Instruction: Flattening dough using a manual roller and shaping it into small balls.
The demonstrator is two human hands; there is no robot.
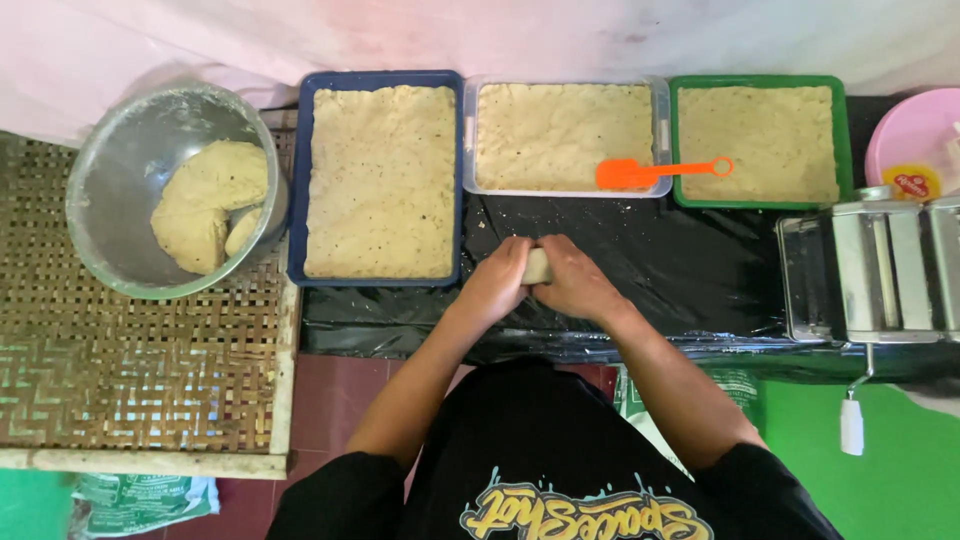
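My left hand and my right hand press together around a small pale lump of dough above the black plastic sheet. Both hands grip the lump between them, and most of it is hidden by my fingers. Just beyond my hands lie three trays of flattened dough: a blue tray, a clear tray and a green tray. An orange spatula rests across the clear tray's right front corner.
A metal bowl holding a mass of dough stands on a woven bamboo mat at left. A metal pasta roller with a white-handled crank stands at right. Behind it is a pink lid.
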